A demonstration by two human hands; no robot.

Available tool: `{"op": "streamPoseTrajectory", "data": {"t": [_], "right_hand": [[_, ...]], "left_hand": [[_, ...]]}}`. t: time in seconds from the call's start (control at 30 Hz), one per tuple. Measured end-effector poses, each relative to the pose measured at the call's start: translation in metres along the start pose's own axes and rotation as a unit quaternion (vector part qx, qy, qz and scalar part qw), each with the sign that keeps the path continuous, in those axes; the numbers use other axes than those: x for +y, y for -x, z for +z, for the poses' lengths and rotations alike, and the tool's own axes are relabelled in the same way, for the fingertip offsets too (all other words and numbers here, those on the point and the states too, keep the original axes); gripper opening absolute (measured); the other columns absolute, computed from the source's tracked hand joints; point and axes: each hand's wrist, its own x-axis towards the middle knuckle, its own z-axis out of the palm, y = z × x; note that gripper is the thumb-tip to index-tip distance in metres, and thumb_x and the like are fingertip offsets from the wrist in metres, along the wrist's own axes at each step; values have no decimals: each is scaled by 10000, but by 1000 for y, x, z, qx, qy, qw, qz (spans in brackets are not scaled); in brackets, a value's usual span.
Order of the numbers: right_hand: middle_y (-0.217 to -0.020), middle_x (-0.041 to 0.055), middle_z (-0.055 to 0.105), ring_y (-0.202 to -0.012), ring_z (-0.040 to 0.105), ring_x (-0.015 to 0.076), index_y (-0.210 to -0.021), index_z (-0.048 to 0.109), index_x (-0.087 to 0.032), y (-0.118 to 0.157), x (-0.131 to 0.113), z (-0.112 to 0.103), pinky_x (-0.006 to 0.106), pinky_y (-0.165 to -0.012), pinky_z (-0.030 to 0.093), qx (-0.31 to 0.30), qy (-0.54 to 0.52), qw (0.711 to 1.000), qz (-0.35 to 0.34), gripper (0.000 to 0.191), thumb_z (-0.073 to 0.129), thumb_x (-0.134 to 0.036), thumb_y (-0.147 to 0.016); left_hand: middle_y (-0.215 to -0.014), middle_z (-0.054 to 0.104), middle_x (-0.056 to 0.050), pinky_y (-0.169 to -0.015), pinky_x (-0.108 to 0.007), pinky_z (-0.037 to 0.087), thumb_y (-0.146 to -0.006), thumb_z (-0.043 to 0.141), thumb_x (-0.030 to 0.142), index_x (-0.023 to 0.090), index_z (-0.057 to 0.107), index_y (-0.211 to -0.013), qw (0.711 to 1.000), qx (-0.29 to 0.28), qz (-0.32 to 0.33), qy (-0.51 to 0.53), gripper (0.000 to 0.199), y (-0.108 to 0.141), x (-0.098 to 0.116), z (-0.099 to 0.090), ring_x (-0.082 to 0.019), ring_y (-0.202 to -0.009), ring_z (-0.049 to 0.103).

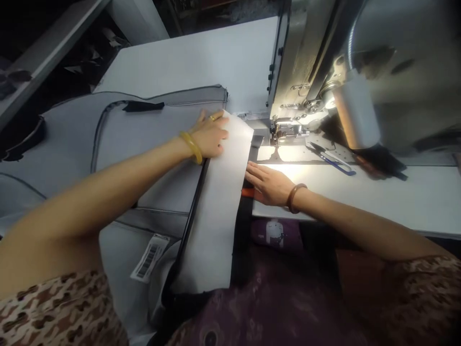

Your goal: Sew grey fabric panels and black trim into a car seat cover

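Both hands lie flat and ungripping: left hand (211, 137) presses the white strip (219, 202), long axis 12-to-6, right hand (268, 185) at its 3 o'clock edge.

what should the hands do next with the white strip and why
Probably slide the white strip forward to the presser foot. Left hand lies flat on its far end, right hand at its edge, and that end stops short of the foot.

Bare forearms, left hand (211, 137) with a gold ring on one finger, translucent amber bangle (192, 147) on the left wrist, right hand (270, 186) with a dark reddish-brown bangle (293, 198) at its wrist, short sleeves in beige-and-brown blotched print, purple patterned garment over the lap
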Motion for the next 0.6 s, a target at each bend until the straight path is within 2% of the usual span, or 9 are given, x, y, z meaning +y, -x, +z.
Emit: {"op": "streamPoseTrajectory", "data": {"t": [0.03,0.1,0.2,0.27,0.37,0.43,0.53,0.6], "right_hand": [[-1304,201,471,-1266,391,286,-1258,449,-15,-3,1,0,452,-1054,387,-9,1,1000,-7,473,464,-186,-818],[-1184,169,545,-1141,482,260,-1172,521,-49,-7,4,-2,420,-971,444,-44,14,999,-23,376,434,-106,-811],[-990,123,585,-898,535,213,-1006,592,-99,-8,12,-7,352,-754,489,-72,40,997,-9,275,358,-62,-865],[-978,115,577,-881,519,212,-967,599,-112,-7,18,-8,348,-744,471,-58,42,997,2,244,366,-102,-896],[-1155,147,521,-1057,473,245,-1024,585,-115,-7,25,-7,375,-864,442,-17,19,999,19,196,464,-184,-886],[-1197,159,491,-1077,464,250,-1073,562,-113,-9,23,-7,374,-868,441,-16,8,999,51,244,528,-235,-865],[-1058,126,543,-928,499,218,-1076,544,-93,-13,16,-4,351,-800,451,-40,13,995,92,276,544,-265,-859],[-1060,109,544,-930,493,203,-1035,561,-110,-16,15,1,327,-779,445,-34,33,992,115,203,467,-226,-899]], "left_hand": [[-1241,527,-79,-1117,-620,68,-811,464,152,105,653,-985,999,-17,7,-33,261,-9,5,-4,-314,-1265,398],[-1102,588,-85,-1122,-585,111,-857,417,137,70,634,-1012,997,-30,-4,-78,275,-29,14,-7,-282,-1142,508],[-1161,563,-103,-1116,-568,134,-893,445,235,87,507,-1238,995,-8,-36,-94,381,-53,17,4,-312,-1155,489],[-1202,542,-119,-1114,-552,146,-914,419,305,102,459,-1284,997,16,-52,-54,424,-60,12,14,-321,-1192,454],[-1228,521,-133,-1090,-428,268,-930,358,325,91,470,-1231,995,61,-77,21,397,-57,2,23,-280,-1213,433],[-1219,525,-129,-1038,-354,341,-938,310,300,92,464,-1199,992,89,-77,47,368,-47,0,20,-241,-1187,450],[-1098,574,-116,-957,-380,409,-930,226,268,116,498,-1090,991,114,-48,55,351,-29,-1,21,-246,-1077,513],[-1006,609,-93,-960,-439,404,-900,219,280,168,541,-958,989,127,1,69,345,-27,-8,34,-282,-1034,534]]}}
